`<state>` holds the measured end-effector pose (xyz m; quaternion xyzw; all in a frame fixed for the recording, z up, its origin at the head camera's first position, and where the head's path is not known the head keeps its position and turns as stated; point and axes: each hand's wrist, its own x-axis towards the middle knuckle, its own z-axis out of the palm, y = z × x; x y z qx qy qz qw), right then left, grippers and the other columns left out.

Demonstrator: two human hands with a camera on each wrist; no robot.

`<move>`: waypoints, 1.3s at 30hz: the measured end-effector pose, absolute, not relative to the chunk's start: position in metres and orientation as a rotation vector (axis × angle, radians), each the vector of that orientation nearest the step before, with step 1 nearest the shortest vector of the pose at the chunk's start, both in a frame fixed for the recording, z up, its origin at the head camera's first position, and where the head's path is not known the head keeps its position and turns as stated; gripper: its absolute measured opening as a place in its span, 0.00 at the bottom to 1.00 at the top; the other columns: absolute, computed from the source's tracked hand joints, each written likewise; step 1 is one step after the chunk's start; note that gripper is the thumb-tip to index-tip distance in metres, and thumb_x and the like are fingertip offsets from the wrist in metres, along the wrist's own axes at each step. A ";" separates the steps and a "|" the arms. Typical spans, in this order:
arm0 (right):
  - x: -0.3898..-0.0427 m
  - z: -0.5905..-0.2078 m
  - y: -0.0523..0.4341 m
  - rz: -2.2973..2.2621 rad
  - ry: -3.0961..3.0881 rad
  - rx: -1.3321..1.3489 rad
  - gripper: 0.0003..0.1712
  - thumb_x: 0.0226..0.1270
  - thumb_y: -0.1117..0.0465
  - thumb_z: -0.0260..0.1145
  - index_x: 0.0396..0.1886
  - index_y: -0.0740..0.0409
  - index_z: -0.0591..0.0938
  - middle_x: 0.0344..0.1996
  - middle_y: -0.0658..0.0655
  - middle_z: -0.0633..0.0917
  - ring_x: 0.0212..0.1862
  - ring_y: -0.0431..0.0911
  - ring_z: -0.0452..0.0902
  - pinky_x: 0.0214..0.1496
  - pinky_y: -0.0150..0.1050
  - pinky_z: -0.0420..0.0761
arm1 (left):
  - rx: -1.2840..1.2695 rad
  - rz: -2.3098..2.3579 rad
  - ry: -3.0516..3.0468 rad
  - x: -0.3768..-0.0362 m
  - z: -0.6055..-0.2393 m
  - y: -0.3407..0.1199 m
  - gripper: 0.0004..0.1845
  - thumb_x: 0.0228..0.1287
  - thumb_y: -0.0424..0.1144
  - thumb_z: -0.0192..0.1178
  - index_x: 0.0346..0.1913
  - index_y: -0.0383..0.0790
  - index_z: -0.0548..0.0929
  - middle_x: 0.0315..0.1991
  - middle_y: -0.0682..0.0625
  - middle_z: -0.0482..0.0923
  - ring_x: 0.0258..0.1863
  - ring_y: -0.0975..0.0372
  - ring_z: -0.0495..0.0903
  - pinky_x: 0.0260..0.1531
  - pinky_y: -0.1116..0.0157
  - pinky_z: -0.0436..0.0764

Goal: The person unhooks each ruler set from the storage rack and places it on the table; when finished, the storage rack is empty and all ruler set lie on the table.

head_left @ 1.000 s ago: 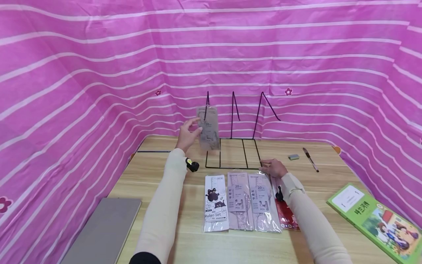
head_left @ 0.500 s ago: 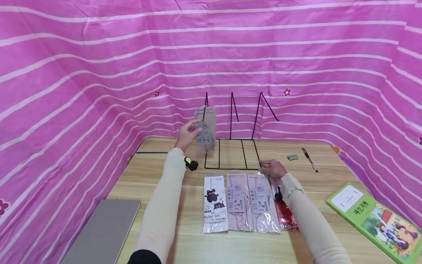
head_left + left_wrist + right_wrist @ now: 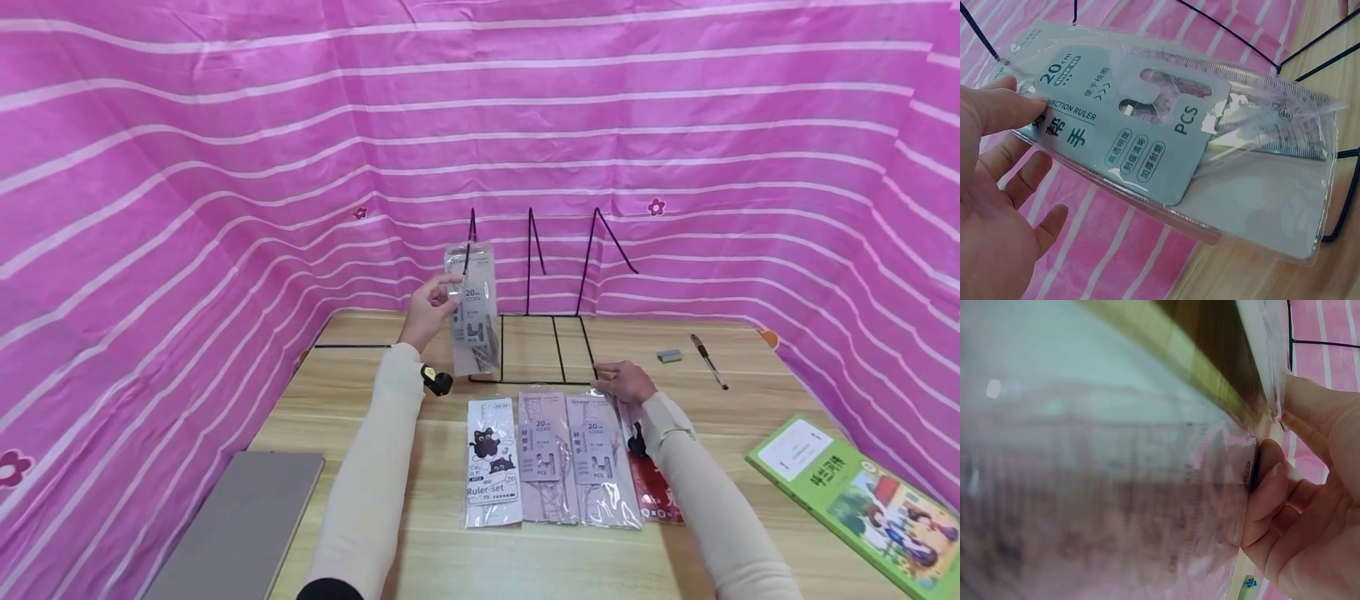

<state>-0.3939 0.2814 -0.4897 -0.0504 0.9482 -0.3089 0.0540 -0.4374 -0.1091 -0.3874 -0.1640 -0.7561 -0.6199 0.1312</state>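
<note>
My left hand (image 3: 429, 310) pinches a clear-bagged ruler set (image 3: 474, 321) at its left edge, thumb in front and fingers behind. In the left wrist view the ruler set (image 3: 1147, 125) shows a grey-green card and a transparent ruler scale. Its top end is at the left prong of a black wire rack (image 3: 529, 267); whether the prong runs through its hole cannot be told. My right hand (image 3: 626, 382) holds the rack's front right base corner. In the right wrist view, a blurred plastic bag (image 3: 1097, 462) hides part of my right hand (image 3: 1316, 506).
In front of the rack lie a cat-printed ruler set (image 3: 492, 462), two lilac ruler sets (image 3: 547, 458) and a red package (image 3: 660, 493), partly under my right wrist. A green book (image 3: 855, 500), pen (image 3: 708, 362) and small grey-green block (image 3: 670, 356) are right, a grey board (image 3: 240, 525) left.
The ruler set's lower end has come down and toward me, and its printed front faces me more clearly. My left hand has moved slightly; my right hand has stayed at the rack's corner.
</note>
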 end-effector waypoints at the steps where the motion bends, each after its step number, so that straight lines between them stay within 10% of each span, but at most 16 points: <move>1: -0.393 -0.489 0.281 -0.928 2.879 -0.159 0.32 0.70 0.53 0.67 0.70 0.60 0.73 0.63 0.77 0.74 0.61 0.69 0.75 0.63 0.61 0.75 | -0.484 -1.798 -2.191 -0.437 -0.389 -0.110 0.21 0.64 0.29 0.66 0.59 0.44 0.82 0.32 0.52 0.74 0.36 0.62 0.74 0.39 0.67 0.78; 39: -0.396 -0.490 0.284 -0.997 2.824 -0.133 0.34 0.71 0.52 0.66 0.72 0.58 0.71 0.66 0.76 0.72 0.63 0.69 0.73 0.65 0.62 0.72 | -0.699 -1.806 -2.178 -0.369 -0.390 -0.127 0.29 0.59 0.30 0.69 0.65 0.49 0.77 0.44 0.43 0.87 0.46 0.56 0.78 0.62 0.40 0.69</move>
